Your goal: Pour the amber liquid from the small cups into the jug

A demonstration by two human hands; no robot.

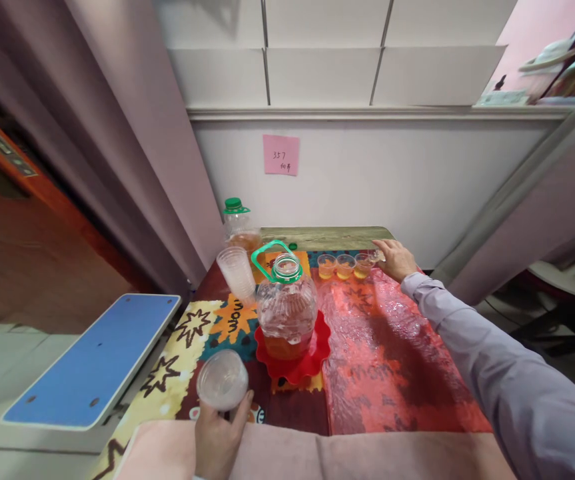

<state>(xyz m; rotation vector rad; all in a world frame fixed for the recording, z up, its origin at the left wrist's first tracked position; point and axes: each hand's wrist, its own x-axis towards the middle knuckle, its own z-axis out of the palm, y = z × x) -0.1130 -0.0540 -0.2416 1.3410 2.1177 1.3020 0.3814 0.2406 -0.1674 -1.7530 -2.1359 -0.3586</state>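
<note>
The left hand has its fingers clamped on a stack of clear plastic cups, just before the big clear jug a quarter full of amber liquid; behind the jug, the right hand has its fingers closed on a small clear cup beside three amber-filled cups.

pink sticky note stuck on the white wall, blue-topped board off left, green-capped plastic bottle at the table's back

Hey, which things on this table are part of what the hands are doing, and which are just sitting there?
In use: left hand holding empty cup; right hand at filled cups; jug.
Lying about: cup stack, green-capped bottle, blue board, pink note.
</note>
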